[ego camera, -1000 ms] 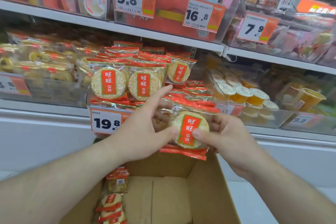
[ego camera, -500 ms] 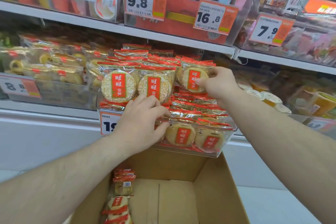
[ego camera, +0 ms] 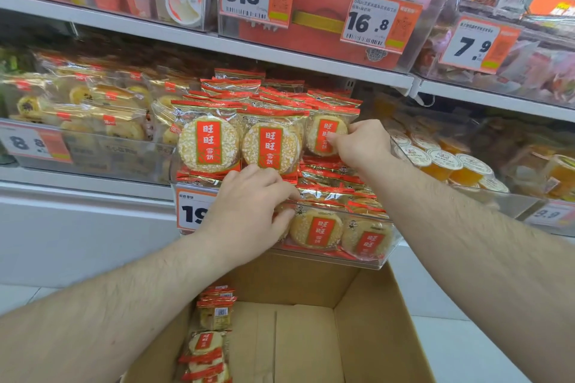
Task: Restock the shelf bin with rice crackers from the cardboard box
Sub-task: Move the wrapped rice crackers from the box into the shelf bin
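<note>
The clear shelf bin (ego camera: 381,263) on the middle shelf is heaped with rice cracker packs, red-edged with round white crackers. Three packs stand upright on top. My right hand (ego camera: 362,146) pinches the rightmost upright pack (ego camera: 322,134) by its right side. My left hand (ego camera: 249,208) clasps the bin's front rim, fingers over the packs lying there, thumb against the clear front wall. Below, the open cardboard box (ego camera: 367,323) holds a few remaining packs (ego camera: 208,345) stacked along its left wall.
A 19.8 price tag (ego camera: 191,211) is half hidden behind my left hand. Neighbouring bins hold yellow pastries (ego camera: 93,112) at left and jelly cups (ego camera: 445,162) at right. The upper shelf edge (ego camera: 311,65) hangs just above the cracker pile.
A second ago both hands held one pack above the box. My right hand has since carried it up to the right end of the upright row, and my left hand went to the bin's front.
</note>
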A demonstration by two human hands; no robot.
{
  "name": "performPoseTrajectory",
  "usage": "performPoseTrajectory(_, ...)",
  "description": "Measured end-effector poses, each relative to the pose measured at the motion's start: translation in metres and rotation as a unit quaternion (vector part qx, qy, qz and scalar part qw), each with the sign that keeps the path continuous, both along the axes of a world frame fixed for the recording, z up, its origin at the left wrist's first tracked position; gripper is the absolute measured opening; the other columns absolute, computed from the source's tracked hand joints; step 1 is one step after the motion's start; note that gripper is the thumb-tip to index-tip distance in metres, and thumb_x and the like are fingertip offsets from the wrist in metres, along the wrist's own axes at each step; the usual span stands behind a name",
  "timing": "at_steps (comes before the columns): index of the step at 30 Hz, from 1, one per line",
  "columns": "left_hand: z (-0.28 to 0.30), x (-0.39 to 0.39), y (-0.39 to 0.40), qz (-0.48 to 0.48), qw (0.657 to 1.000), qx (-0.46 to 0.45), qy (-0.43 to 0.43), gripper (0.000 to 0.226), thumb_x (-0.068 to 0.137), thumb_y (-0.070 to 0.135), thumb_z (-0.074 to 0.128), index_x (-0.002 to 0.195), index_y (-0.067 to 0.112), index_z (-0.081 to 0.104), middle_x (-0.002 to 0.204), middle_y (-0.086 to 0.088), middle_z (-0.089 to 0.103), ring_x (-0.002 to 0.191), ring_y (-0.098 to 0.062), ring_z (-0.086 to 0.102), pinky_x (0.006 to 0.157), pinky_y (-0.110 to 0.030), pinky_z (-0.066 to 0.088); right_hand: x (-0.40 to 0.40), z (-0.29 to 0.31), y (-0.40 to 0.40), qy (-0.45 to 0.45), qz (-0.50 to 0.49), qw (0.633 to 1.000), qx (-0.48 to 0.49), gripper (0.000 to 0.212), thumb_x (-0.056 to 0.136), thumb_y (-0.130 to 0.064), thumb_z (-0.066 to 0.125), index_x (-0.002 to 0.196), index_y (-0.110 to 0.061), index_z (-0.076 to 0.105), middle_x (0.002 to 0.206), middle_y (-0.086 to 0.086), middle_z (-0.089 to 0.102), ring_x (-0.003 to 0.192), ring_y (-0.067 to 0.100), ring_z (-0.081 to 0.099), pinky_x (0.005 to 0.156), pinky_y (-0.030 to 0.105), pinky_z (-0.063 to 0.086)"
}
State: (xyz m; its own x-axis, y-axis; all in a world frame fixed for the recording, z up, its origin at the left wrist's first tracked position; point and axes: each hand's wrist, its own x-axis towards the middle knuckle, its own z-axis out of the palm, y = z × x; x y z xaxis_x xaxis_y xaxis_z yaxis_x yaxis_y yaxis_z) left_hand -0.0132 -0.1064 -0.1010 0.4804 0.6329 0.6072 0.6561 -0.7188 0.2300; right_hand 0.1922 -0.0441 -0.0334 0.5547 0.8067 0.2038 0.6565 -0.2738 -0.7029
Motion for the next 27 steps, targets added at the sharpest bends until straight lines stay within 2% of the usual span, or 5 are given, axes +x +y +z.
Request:
performPoseTrajectory(9, 0.001, 0.0, -0.001, -0.01, 1.0, 0.003, -0.006, 0.023, 0.079, 0.032, 0.061, 0.097, 0.023, 0.072, 0.086, 0.007, 0.061, 0.085, -0.021, 0.054, 0.073, -0.04, 0.045, -0.001, -0.008, -0.002, 0.006, 0.02, 0.999, -0.034, 0.037, 0.082, -0.047, 0.072, 0.105, -0.018, 0.068, 0.098, 0.0, 0.07, 0.093, 0.024, 0.066, 0.087, 0.046, 0.055)
performPoseTrajectory(14, 0.002, -0.004, 0.001, -0.02, 1.0, -0.002, -0.021, 0.023, 0.079, 0.031, 0.062, 0.097, 0.021, 0.072, 0.086, 0.008, 0.058, 0.085, -0.019, 0.049, 0.075, -0.045, 0.048, 0.004, -0.007, -0.009, 0.01, 0.013, 0.999, -0.028, 0.04, 0.076, -0.049, 0.076, 0.098, -0.018, 0.067, 0.092, 0.001, 0.069, 0.09, 0.025, 0.066, 0.085, 0.048, 0.055)
performPoseTrajectory(21, 0.005, -0.009, -0.002, -0.025, 0.997, 0.041, -0.059, 0.02, 0.08, 0.03, 0.064, 0.097, 0.021, 0.07, 0.092, 0.007, 0.06, 0.091, -0.018, 0.051, 0.08, -0.033, 0.034, -0.005, -0.003, -0.05, -0.058, 0.012, 0.997, 0.042, 0.066, 0.083, -0.041, 0.069, 0.138, -0.013, 0.047, 0.121, 0.002, 0.061, 0.112, 0.022, 0.058, 0.096, 0.044, 0.049)
performPoseTrajectory(24, 0.008, -0.013, -0.011, -0.082, 0.992, 0.082, -0.049, 0.021, 0.081, 0.026, 0.063, 0.096, 0.013, 0.07, 0.089, 0.002, 0.062, 0.086, -0.02, 0.054, 0.079, -0.028, 0.039, -0.024, -0.011, -0.086, -0.117, 0.08, 0.974, 0.175, 0.041, 0.084, -0.025, 0.068, 0.123, -0.016, 0.057, 0.1, -0.004, 0.055, 0.089, 0.007, 0.05, 0.078, 0.018, 0.041)
performPoseTrajectory(27, 0.012, -0.019, -0.026, -0.18, 0.981, 0.064, -0.012, 0.019, 0.079, 0.024, 0.059, 0.087, 0.011, 0.069, 0.079, 0.001, 0.061, 0.076, -0.015, 0.055, 0.07, -0.025, 0.044, -0.049, -0.037, -0.125, -0.183, 0.231, 0.902, 0.316, 0.013, 0.076, -0.004, 0.066, 0.088, -0.006, 0.065, 0.075, -0.007, 0.048, 0.068, 0.002, 0.039, 0.065, 0.009, 0.032)
